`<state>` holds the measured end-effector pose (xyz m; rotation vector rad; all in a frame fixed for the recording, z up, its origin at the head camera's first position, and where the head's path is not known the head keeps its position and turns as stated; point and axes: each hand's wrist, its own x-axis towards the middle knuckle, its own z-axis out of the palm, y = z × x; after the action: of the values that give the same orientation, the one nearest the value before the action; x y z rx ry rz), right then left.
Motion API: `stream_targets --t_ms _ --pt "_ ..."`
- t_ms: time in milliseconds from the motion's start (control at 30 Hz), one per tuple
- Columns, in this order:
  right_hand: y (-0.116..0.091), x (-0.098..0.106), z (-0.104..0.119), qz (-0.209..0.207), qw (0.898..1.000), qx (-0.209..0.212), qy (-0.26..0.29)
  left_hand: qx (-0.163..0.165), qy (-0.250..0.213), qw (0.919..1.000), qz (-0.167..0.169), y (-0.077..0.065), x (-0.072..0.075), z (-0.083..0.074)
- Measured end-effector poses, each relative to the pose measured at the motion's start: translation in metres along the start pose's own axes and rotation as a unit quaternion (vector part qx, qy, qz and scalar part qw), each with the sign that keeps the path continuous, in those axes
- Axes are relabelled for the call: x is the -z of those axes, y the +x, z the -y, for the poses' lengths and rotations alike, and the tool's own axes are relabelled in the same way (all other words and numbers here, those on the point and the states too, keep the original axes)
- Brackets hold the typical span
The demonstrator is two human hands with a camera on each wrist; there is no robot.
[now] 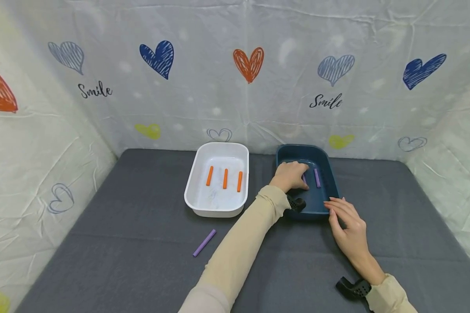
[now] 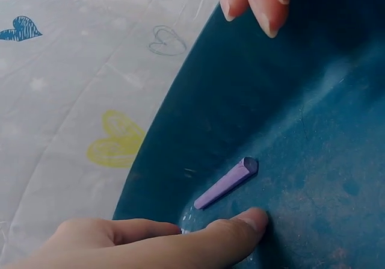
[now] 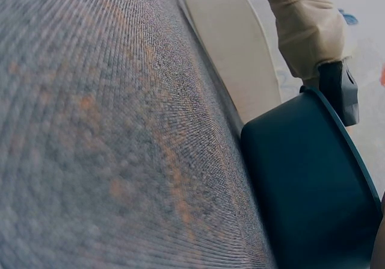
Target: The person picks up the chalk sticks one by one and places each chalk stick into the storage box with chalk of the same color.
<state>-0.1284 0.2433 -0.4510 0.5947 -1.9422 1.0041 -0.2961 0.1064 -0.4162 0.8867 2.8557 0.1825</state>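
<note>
Pinching purple stick (image 1: 304, 178): left hand (image 1: 289, 176); right hand (image 1: 349, 230), fingers extended, at blue tray (image 1: 317, 203); backdrop (image 1: 203, 100) reads "Smile" twice.

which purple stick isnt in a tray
The purple stick lying slanted on the gray tablecloth, nearer the camera than the white tray; the other two are within the blue tray, one at the left hand.

Left arm (image 1: 235, 248), sleeved, is lying outstretched diagonally from lower centre toward upper right in the head view. Left hand (image 1: 290, 175) is pointing rightward, back uppermost, thumb (image 2: 222, 242) and fingers curving toward each other. Right forearm (image 1: 389, 295), partly in view, is slanting up and leftward. Right hand (image 1: 348, 228) is sitting nearer the body than the left, fingers extending loosely, close together, thumb lying just beside them.
</note>
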Motion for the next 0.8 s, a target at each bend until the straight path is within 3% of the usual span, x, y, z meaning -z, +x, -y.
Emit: stream_targets --t_ms 267,800 --pt "-0.017 0.000 -0.027 0.015 1.000 -0.018 -0.012 -0.006 -0.005 0.9999 0.011 -0.002 0.003 0.000" --pt "-0.018 0.000 -0.028 0.016 1.000 -0.019 -0.006 -0.001 -0.030 0.9995 0.007 -0.002 0.002 0.003"
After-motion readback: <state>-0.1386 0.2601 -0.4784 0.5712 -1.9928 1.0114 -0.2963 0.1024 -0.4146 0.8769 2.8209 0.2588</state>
